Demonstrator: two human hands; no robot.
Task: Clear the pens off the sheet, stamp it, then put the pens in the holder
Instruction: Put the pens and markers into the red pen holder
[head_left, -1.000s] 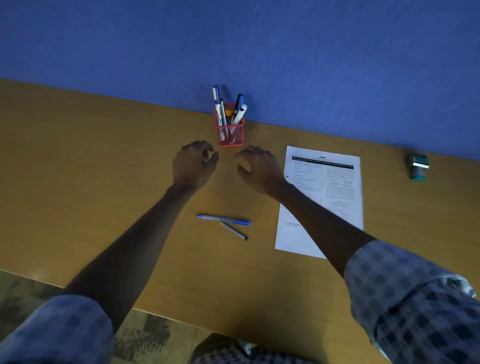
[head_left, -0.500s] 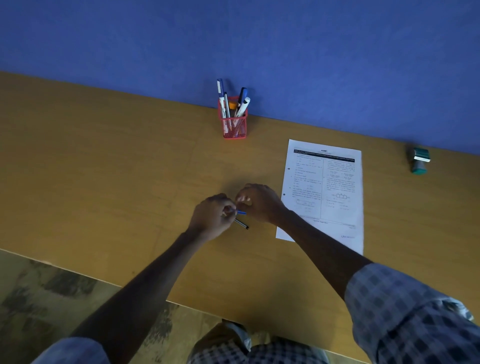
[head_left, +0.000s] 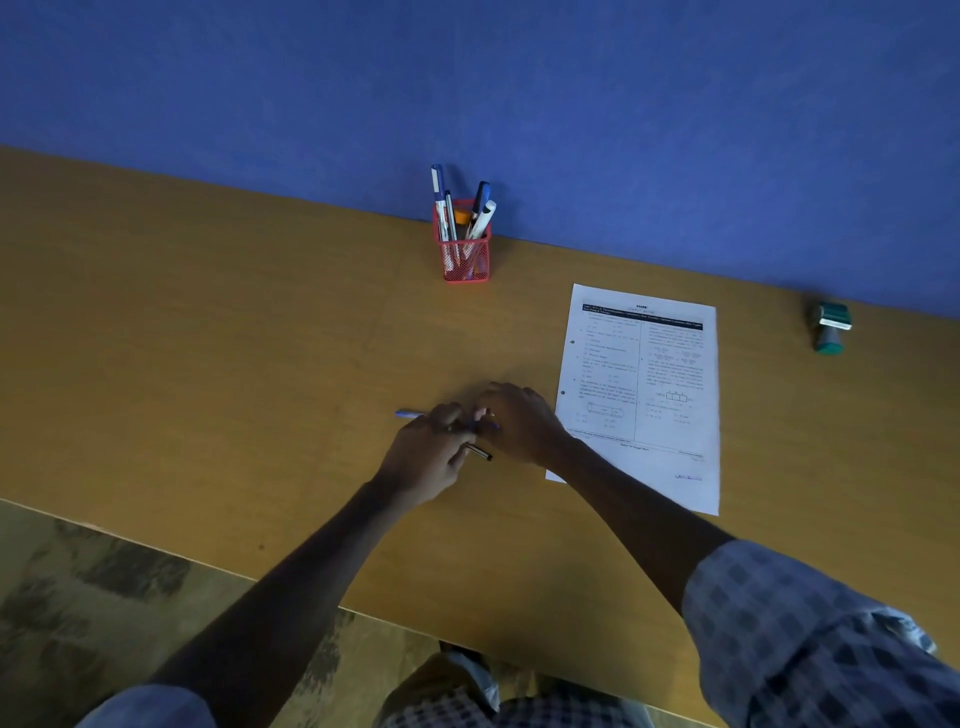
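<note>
Pens lay under both hands at the middle of the frame: a slim blue plastic pen (head_left: 410, 414) poked out leftward from beneath the left hand (head_left: 428, 457), and a dark pen with a silver band (head_left: 480, 453) showed its tip just below the knuckles. The left hand's fingers were curled over the two pens, apparently gripping them; the right hand (head_left: 519, 423) met it from the right, fingertips bent onto the blue pen's other end, though how firmly it pinched could not be told. Just right of the hands, the white printed paper sheet (head_left: 644, 384) lay flat on the brown wooden table (head_left: 208, 338), its lower left corner crossed by the right forearm. Toward the upper centre, the red wire-mesh holder (head_left: 466, 260) stood upright by the blue wall (head_left: 519, 78), already carrying several pens. Far right, near the wall, lay the green-handled stamp (head_left: 830, 328).
</note>
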